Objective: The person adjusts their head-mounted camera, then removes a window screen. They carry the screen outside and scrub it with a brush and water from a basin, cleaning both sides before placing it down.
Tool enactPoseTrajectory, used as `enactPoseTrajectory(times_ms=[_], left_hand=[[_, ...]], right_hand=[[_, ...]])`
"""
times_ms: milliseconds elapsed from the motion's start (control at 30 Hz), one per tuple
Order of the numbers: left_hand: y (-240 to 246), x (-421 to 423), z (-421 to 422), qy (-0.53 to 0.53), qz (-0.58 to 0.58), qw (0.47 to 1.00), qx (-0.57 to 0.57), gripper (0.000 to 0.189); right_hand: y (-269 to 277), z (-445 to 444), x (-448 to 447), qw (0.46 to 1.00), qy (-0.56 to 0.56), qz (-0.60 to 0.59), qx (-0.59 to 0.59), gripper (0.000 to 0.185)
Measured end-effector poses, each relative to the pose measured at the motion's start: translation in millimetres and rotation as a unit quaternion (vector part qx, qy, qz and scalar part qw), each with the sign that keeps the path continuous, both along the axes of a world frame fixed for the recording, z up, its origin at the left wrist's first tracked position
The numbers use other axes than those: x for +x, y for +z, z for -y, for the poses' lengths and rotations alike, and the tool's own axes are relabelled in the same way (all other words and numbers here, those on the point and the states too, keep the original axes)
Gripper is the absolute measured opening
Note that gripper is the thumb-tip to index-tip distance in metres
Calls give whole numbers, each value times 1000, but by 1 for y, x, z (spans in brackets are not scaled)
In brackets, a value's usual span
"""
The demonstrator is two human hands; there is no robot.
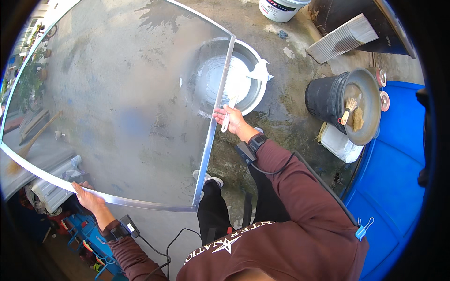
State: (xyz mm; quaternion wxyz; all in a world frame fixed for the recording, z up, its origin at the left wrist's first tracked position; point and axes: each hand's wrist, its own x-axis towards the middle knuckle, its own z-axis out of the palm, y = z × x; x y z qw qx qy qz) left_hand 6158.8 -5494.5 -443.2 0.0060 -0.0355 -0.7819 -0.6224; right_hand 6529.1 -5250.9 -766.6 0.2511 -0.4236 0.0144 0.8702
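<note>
A large window screen with a see-through mesh (123,105) and a silvery metal frame (205,154) stretches before me. My left hand (89,199) grips the frame's near edge, at the lower left. In my right hand (232,121) is a white-handled brush (225,123); its head is hard to make out in the glare. The fingertips of that hand meet the frame's right side. Beyond it, a round metal basin (262,95) of water stands on the ground, partly behind the mesh. A white cloth (259,72) hangs over the basin's rim.
At right, a black bucket (321,100) carries a shallow dish (373,105) holding a whisk brush (348,111) and a brown scrubber (358,119). A ridged board (341,38) leans beyond, near a white pail (281,10). Blue panels (390,151) flank me; blue stools (95,242) sit lower left.
</note>
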Motion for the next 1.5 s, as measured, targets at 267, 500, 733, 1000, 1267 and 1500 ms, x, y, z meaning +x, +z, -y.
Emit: enactPoseTrajectory(times_ms=[267,500,733,1000,1267,1500], left_hand=[[-136,-126,11,-4,29,999,17,40],[-247,-180,-8,-9,-18,996,89,42],[-321,-173,7,7,-33,993,111,41],[-376,-188,18,28,-89,993,69,43],[-396,-184,25,16,-108,994,12,49],[-401,-185,24,16,-102,995,5,54]], right_hand=[[-174,20,-6,918,-17,354,176,24],[-347,-69,27,677,257,581,371,45],[-412,-110,-21,567,514,542,348,46],[-386,-130,-11,678,121,443,574,55],[-235,-206,-64,419,217,599,647,48],[-256,-151,-64,308,360,418,775,51]])
